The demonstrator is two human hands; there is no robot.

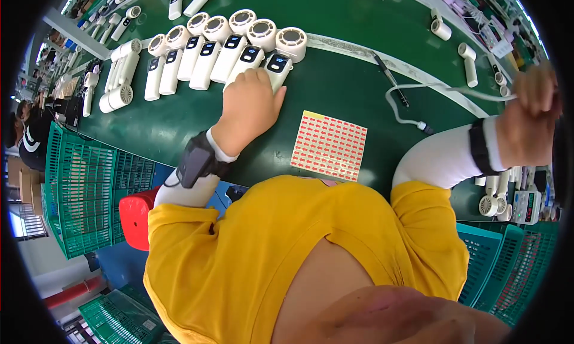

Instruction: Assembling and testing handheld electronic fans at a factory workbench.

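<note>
A row of white handheld fans (205, 63) with round heads and small lit displays lies on the green table. My left hand (248, 104) is at the right end of that row, closed over the lower handle of a handheld fan (278, 69); its thumb lies along the right side and the fingertips are partly hidden. Far to the right, my right hand (526, 131) is raised and blurred near the picture's rim. A white cable (418, 87) runs toward it; whether the fingers hold it is unclear. Between my arms lies a sheet of red arrow stickers (330, 145).
A black pen (391, 81) lies beside the cable. More white fans lie stacked at the left (124, 72) and at the far right (468, 66). Green baskets (81, 194) and a red stool (136, 220) stand left of me. A small meter (527, 207) sits at right.
</note>
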